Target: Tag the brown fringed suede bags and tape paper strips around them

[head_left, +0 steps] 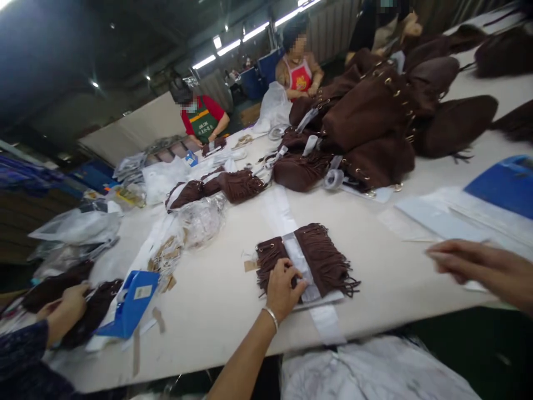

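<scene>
A brown fringed suede piece (322, 258) lies on the white table (216, 300) in front of me, with a white strip (297, 258) running across its middle. My left hand (283, 289), a bracelet on its wrist, rests on the piece's near edge with its fingers curled onto the strip. My right hand (478, 266) is stretched out to the right, fingers extended and slightly blurred. It hovers just over white paper sheets (437, 222) near the table edge, and I see nothing gripped in it.
A pile of brown suede bags (375, 122) fills the far right. More fringed pieces (233, 186), clear plastic bags (200, 222) and a blue card (131, 305) lie to the left. A neighbour's hand (66, 311) in a dark sleeve holds brown fringes at lower left. Two aproned workers sit across the table.
</scene>
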`<state>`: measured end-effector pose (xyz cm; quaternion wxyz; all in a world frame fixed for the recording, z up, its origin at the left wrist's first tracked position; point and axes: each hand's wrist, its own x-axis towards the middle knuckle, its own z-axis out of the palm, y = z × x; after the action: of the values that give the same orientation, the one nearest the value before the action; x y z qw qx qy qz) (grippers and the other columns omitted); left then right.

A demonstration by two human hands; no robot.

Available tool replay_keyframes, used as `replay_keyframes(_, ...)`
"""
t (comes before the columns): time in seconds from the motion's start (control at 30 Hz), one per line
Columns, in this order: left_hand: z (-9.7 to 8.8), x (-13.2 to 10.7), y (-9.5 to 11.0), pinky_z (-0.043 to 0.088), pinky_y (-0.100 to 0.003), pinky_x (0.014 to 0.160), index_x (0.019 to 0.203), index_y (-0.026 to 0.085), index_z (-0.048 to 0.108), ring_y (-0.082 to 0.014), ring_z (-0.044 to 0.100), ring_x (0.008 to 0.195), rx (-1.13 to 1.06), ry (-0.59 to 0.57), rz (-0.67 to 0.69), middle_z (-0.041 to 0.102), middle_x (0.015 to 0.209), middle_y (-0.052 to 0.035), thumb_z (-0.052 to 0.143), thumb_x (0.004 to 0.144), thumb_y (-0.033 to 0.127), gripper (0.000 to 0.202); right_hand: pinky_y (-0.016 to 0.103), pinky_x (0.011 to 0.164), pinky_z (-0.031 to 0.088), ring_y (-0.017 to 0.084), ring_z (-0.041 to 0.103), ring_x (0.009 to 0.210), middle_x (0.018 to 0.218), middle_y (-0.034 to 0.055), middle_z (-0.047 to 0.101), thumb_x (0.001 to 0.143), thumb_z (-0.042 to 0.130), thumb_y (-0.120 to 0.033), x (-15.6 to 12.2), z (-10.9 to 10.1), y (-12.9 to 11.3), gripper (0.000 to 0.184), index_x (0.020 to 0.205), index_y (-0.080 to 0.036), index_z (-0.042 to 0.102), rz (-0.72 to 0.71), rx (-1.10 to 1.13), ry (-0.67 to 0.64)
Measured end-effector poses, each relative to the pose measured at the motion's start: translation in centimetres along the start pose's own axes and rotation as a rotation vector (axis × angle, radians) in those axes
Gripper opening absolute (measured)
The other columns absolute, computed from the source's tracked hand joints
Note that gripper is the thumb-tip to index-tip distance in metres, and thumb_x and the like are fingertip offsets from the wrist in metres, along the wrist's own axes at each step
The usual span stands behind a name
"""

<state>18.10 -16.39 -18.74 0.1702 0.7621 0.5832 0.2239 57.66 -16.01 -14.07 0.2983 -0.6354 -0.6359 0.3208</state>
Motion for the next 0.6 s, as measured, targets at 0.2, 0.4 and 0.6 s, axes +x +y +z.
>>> replay_keyframes(0.2, 0.2, -0.8, -0.1, 0.044, -0.037, 0.089, 0.092, 0.025, 0.064, -0.0216, 0.056, 0.105, -0.032, 0.026, 0.07, 0.053, 0.116, -0.0044, 0.071, 0.081, 0.03, 0.014, 0.023, 0.047, 0.042, 0.01, 0.051, 0.049, 0.069, 0.001, 0.065, 0.085, 0.058, -0.044, -1.0, 15.5, -11.3, 0.026, 0.089, -0.019, 0.06, 0.096, 0.459, -0.472)
replay_keyframes(0.4, 0.0, -1.4, -0.8, 0.043, -0.038, 0.088, 0.097, 0.026, 0.062, -0.0235, 0.052, 0.11, -0.036, 0.044, 0.109, 0.052, 0.117, -0.0053, 0.062, 0.083, 0.021, 0.014, 0.018, 0.039, 0.037, 0.008, 0.05, 0.043, 0.062, -0.003, 0.063, 0.086, 0.052, -0.025, 0.0, 21.8, -11.7, 0.008, 0.088, -0.019, 0.056, 0.274, 0.235, -0.362)
replay_keyframes(0.6, -0.2, -1.8, -1.3, 0.041, -0.04, 0.088, 0.096, 0.025, 0.06, -0.0248, 0.05, 0.108, -0.067, 0.029, 0.136, 0.052, 0.115, -0.0055, 0.061, 0.083, 0.02, 0.014, 0.017, 0.039, 0.036, 0.009, 0.054, 0.042, 0.064, -0.0028, 0.066, 0.087, 0.051, -0.018, 0.3, 22.2, -11.6, 0.005, 0.087, -0.019, 0.057, 0.322, 0.032, -0.298)
